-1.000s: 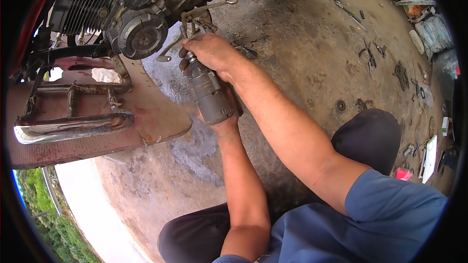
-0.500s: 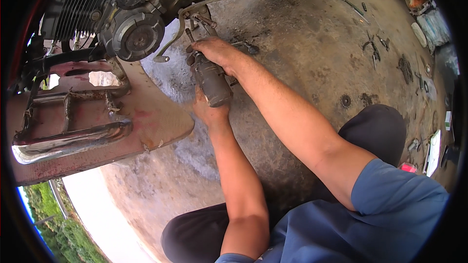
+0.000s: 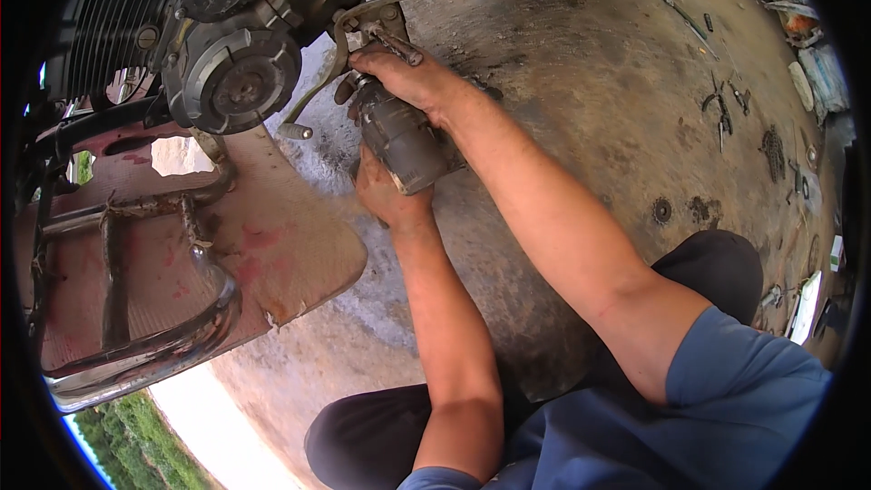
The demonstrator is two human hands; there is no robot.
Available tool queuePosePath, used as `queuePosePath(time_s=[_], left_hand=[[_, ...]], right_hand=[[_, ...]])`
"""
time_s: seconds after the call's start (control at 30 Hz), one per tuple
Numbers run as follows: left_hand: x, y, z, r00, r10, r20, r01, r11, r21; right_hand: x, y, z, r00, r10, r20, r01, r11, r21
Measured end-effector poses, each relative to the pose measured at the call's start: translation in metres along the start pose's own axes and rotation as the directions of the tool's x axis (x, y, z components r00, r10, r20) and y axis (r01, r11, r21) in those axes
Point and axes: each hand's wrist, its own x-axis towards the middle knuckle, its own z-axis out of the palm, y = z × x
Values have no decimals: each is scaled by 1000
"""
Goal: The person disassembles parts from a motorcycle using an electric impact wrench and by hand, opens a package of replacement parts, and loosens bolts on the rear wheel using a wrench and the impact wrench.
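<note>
A dark, worn impact wrench point(image 3: 404, 145) is held between my two hands just below the motorcycle's brake pedal point(image 3: 340, 45). My left hand point(image 3: 392, 192) is closed beneath its body, with the fingers mostly hidden by the tool. My right hand point(image 3: 408, 82) is wrapped round its front end, close to the foot peg point(image 3: 396, 44). The wrench's nose points up toward the pedal arm. Its tip is hidden behind my right fingers and the pedal. The round engine cover point(image 3: 240, 86) stands to the left of both hands.
A bent metal crash guard point(image 3: 113, 263) lies over a reddish board point(image 3: 318, 277) at left. Pliers point(image 3: 721, 113), a long wrench point(image 3: 685, 18), a chain point(image 3: 773, 152) and a small sprocket point(image 3: 662, 210) are on the stained concrete at right.
The view has shifted slightly, with the motorcycle looking nearer. The impact wrench and both hands sit closer under the pedal, and the rod at its nose has gone out of sight.
</note>
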Motion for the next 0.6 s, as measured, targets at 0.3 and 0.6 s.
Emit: queuePosePath(time_s=[0.3, 0.6], left_hand=[[2, 2, 2, 998, -24, -51, 19, 994, -105], [6, 37, 13, 994, -20, -108, -15, 950, -312]], right_hand=[[-15, 2, -19, 977, 39, -207, -22, 996, 86], [-52, -130, -24, 702, -696, -149, -16, 194, -981]])
